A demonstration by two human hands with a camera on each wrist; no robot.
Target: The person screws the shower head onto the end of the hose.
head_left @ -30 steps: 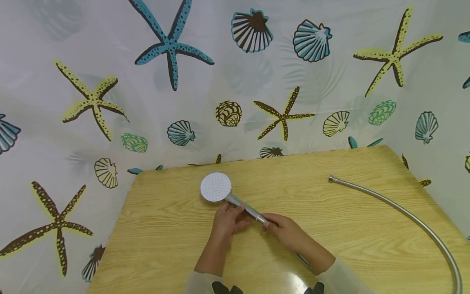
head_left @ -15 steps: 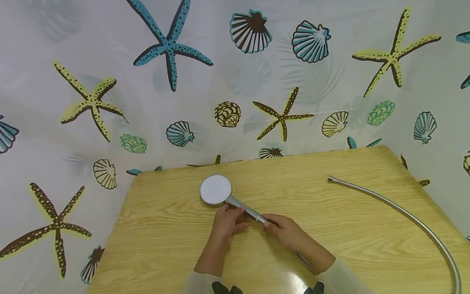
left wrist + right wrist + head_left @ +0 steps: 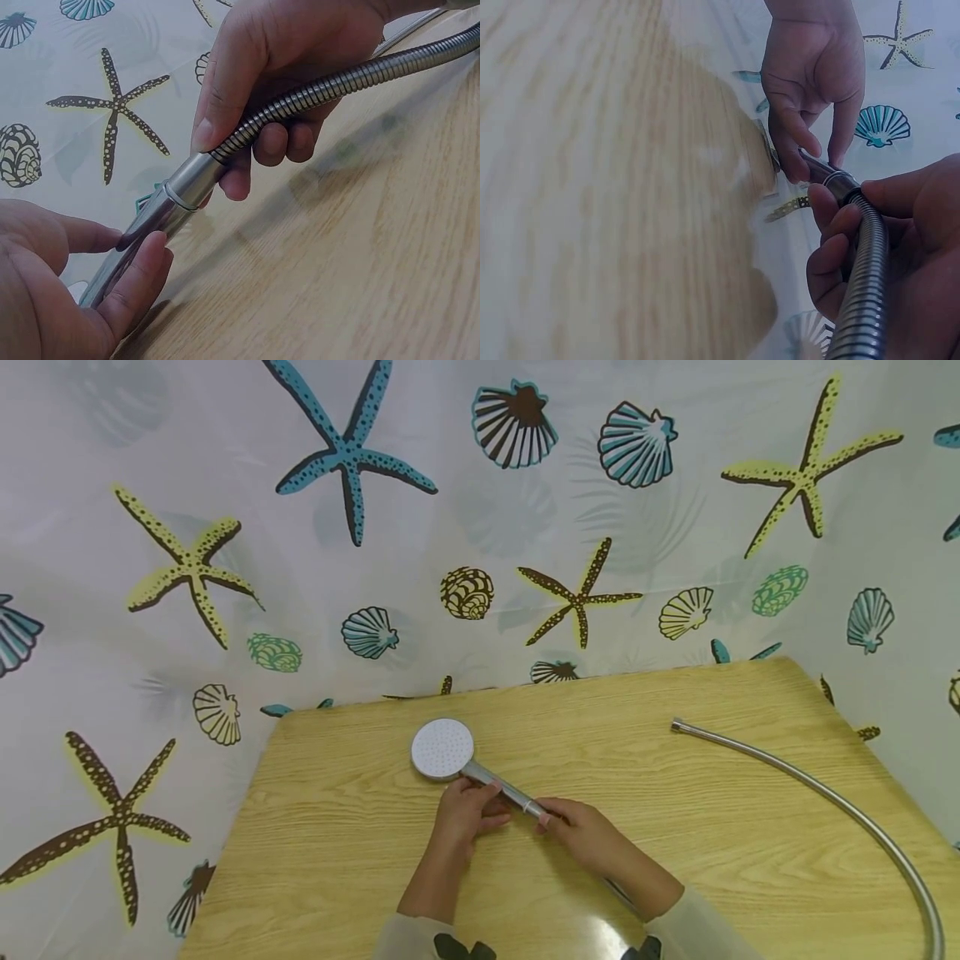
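Note:
A shower head (image 3: 442, 749) with a round white face and chrome handle (image 3: 142, 236) is held just over the table, face up. My left hand (image 3: 467, 814) pinches the handle between thumb and fingers. At the handle's lower end, my right hand (image 3: 588, 837) grips the smooth metal collar (image 3: 196, 178) of a ribbed metal hose (image 3: 330, 88), thumb on one side and fingers on the other. In the left wrist view the collar meets the handle end in one line. The hose runs back beneath my right forearm in the head view.
The hose's other stretch (image 3: 810, 781) curves along the right of the wooden table (image 3: 337, 860), its loose metal end fitting (image 3: 678, 725) pointing left. A curtain (image 3: 480, 518) printed with starfish and shells hangs behind and beside the table.
The shower head's round face has dipped slightly toward me since a second ago. Both hands keep almost the same place and hold.

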